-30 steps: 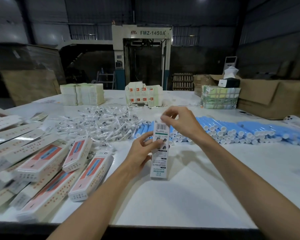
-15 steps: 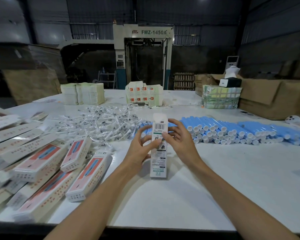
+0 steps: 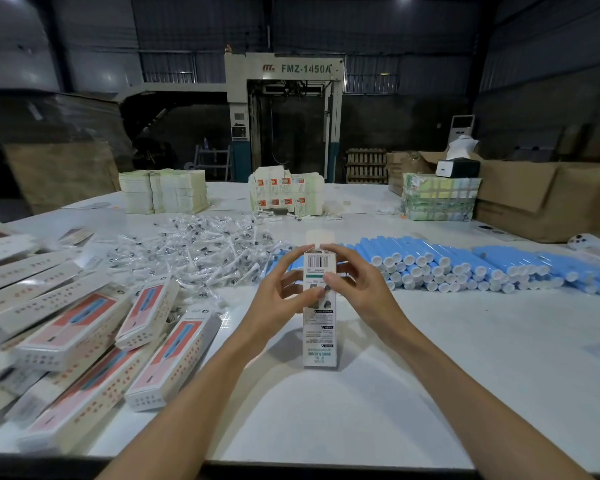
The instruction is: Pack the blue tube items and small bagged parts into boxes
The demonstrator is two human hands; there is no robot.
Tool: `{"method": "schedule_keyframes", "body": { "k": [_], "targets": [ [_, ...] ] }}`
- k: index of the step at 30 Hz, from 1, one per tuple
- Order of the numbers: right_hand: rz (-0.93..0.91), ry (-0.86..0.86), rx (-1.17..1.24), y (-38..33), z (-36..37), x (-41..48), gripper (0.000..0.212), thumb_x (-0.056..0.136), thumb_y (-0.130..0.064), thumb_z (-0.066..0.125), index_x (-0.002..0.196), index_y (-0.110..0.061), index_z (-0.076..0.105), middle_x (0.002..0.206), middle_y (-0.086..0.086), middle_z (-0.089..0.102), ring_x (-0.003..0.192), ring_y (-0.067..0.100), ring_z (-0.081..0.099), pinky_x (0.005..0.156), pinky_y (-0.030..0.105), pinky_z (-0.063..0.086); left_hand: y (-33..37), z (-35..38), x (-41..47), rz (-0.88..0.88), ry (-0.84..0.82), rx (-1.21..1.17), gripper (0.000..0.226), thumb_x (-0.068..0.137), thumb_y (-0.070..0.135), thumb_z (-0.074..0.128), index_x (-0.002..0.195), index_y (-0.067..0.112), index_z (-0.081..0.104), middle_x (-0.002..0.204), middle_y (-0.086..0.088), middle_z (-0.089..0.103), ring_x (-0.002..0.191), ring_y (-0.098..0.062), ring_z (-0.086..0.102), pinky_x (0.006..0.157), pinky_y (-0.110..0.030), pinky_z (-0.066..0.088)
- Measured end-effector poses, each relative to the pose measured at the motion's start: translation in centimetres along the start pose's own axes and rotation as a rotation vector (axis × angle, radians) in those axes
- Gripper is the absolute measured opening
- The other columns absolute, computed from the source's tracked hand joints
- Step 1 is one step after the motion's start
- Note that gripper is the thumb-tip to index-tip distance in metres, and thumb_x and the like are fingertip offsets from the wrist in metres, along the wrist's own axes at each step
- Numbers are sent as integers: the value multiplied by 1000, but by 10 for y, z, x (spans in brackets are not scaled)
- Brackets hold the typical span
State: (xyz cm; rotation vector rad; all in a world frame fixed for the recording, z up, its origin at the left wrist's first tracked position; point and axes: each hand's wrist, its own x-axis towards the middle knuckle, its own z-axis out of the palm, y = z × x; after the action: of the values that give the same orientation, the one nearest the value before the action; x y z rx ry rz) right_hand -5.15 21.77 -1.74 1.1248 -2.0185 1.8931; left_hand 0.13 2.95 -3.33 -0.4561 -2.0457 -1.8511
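A slim white box (image 3: pixel 319 336) with a barcode stands upright on the white table (image 3: pixel 378 393) in front of me, its top flap raised. My left hand (image 3: pixel 281 299) grips its left side with curled fingers. My right hand (image 3: pixel 357 289) holds the right side, fingertips at the top opening. Behind the box lies a long row of blue tubes (image 3: pixel 465 265) with white caps. A heap of small clear bagged parts (image 3: pixel 194 251) spreads to the left of the tubes.
Several closed red-and-white boxes (image 3: pixel 80 344) lie piled at the left. Stacks of flat cartons (image 3: pixel 167 190) and printed boxes (image 3: pixel 284 194) stand at the table's far side. A wrapped bundle (image 3: pixel 439 199) and brown cartons (image 3: pixel 548 199) sit far right.
My right hand came down from the box's top flap to grip its right side near the opening. My left hand stayed on the left side. The box stayed upright.
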Motion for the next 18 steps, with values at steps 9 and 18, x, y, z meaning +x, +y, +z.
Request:
{"method": "schedule_keyframes", "body": {
  "k": [9, 18],
  "targets": [
    [31, -8, -51, 3, -3, 3, 26, 99, -14, 68, 124, -22, 64, 109, -5, 76, 100, 13, 71, 84, 22, 55, -3, -2, 1, -43, -2, -15, 70, 92, 25, 86, 154, 33, 54, 121, -7, 77, 111, -36, 73, 90, -48, 65],
    [46, -74, -62, 3, -7, 3, 19, 101, -14, 66, 119, -19, 67, 103, 2, 77, 95, 18, 72, 82, 28, 56, -2, -2, 0, -68, -14, 10, 69, 87, 29, 86, 150, 31, 58, 122, -7, 77, 111, -35, 75, 93, -59, 63]
  ]
}}
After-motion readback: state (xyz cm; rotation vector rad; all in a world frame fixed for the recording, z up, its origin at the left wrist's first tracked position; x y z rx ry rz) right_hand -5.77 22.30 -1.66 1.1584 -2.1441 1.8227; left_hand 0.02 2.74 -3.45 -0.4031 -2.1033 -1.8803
